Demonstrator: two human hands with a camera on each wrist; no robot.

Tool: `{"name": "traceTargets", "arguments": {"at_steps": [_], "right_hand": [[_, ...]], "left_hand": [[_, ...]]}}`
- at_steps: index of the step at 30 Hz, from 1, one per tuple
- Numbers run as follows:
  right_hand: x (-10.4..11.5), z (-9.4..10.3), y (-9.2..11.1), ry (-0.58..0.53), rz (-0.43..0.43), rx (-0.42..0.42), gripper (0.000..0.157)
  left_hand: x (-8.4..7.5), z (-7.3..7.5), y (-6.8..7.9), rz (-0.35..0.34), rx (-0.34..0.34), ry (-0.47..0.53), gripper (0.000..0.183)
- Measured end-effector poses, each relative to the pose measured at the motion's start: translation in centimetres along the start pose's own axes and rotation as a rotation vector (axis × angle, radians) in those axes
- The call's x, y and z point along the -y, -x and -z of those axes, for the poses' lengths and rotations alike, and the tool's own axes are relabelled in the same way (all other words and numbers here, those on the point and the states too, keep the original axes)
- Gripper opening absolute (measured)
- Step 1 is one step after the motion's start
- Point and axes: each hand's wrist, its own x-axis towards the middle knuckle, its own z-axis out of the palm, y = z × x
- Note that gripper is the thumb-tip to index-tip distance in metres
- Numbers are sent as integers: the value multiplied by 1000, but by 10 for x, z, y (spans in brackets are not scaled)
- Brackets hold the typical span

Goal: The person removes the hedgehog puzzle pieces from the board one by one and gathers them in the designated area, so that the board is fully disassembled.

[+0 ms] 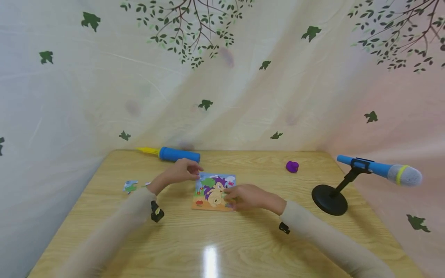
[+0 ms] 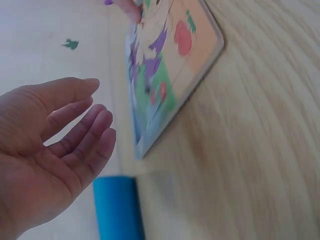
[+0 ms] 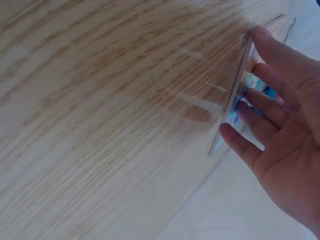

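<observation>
A square picture puzzle board lies flat on the wooden table, showing a purple-and-cream cartoon animal. My left hand hovers by its far left corner, fingers loosely bent; the left wrist view shows this hand holding nothing, a gap between it and the board. Over the board's right side is my right hand. In the right wrist view, that hand has its fingers spread along the board's edge, with the thumb tip at one corner. Part of the picture is hidden beneath it.
Loose puzzle pieces lie left of the board, partly behind the left forearm. A blue hand pump with a yellow nozzle rests at the back edge. To the right are a small purple object and a blue microphone on a black stand.
</observation>
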Motion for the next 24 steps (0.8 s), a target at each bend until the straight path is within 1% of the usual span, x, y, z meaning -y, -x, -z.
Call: {"name": "traceTargets", "arguments": {"at_steps": [3,4,5,7,9,12,15,18,24], "right_hand": [[-2,1,3,-32,-16,34,37],[-2,1,4,-37,-21,44,45],[-3,1,4,-45,-23,52,47],[-4,2,3,-41,-13,61,48],[-4,3,2,-32,-5,66,48],[-4,5,1,-2,2,75,47],[-3,7,1,22,4,87,47],[-4,8,1,31,7,95,46],[-6,8,1,41,-11,115,46]], "left_hand": [[-5,-21,-20,14,4,25,32],[-6,-28,-26,29,3,36,33],[-7,-34,-31,49,1,49,33],[-7,-45,-39,75,3,68,35],[-9,-53,-45,107,-2,79,35],[-12,-62,-50,115,-14,80,35],[-15,-66,-53,113,-33,66,34],[-16,-68,-55,110,-30,48,32],[-19,-69,-61,96,12,9,28]]}}
